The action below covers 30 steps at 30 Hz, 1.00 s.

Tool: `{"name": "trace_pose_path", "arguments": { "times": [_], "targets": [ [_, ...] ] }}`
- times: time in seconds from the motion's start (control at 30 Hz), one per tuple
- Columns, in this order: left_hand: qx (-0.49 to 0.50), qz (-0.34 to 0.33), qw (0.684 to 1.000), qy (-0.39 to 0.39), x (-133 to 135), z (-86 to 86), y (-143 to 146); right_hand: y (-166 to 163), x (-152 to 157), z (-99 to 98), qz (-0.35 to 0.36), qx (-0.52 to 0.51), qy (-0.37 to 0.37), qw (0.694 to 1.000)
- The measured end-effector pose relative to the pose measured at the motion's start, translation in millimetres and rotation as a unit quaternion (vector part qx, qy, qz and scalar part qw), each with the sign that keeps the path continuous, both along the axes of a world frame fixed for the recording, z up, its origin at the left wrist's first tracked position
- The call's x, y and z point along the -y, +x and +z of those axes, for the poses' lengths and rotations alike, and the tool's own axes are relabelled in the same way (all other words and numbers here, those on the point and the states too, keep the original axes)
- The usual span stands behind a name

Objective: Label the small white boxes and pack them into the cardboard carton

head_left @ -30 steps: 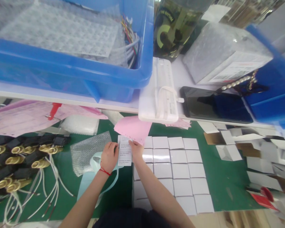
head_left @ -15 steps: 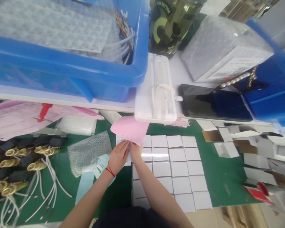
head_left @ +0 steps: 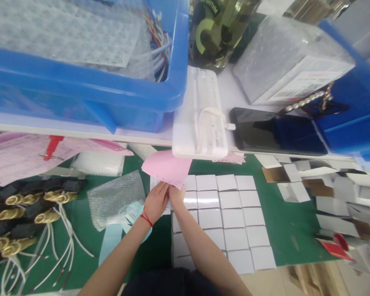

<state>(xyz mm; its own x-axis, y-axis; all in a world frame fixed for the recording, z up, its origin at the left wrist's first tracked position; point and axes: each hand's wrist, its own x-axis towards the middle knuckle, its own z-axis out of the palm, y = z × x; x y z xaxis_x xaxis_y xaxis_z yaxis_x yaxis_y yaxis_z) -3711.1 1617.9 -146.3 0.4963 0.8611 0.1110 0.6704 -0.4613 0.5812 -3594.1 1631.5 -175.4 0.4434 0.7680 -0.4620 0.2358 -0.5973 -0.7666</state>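
Green worktop [head_left: 283,230] fills the lower frame, a shelf with a blue bin [head_left: 89,98] across the top. Centre frame, both hands meet on a small white slip of paper [head_left: 165,209], mostly hidden beneath them. Left hand [head_left: 156,201], red string at the wrist, lies flat with fingers stretched over the slip. Right hand [head_left: 176,194] presses down just beside it, fingers curled; whether it grips anything, I cannot tell. Pink sheet [head_left: 166,169] touches the fingertips from above. White boxes [head_left: 225,218] sit in a grid right of centre, bubble wrap [head_left: 115,197] to the left, brass fittings [head_left: 24,213] at far left.
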Motion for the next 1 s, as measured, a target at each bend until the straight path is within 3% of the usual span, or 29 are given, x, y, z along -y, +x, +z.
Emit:
{"name": "trace_pose_path", "arguments": {
  "times": [0.53,0.7,0.8,1.0],
  "targets": [
    [-0.010,-0.001,1.000,-0.009,-10,-7.4,6,1,0,-0.4,-0.013,-0.035,0.017,0.999],
    [-0.076,0.051,0.996,0.013,-7,-2.7,-16,2,-2,3.3,-0.015,-0.051,0.014,0.998],
    [-0.095,0.042,0.995,0.004,-7,1.4,-32,2,0,6.3,-0.010,-0.077,0.010,0.997],
    [-0.080,0.029,0.996,-0.035,-14,5.6,-39,1,36,19.0,0.035,-0.167,-0.024,0.985]
  ]
}}
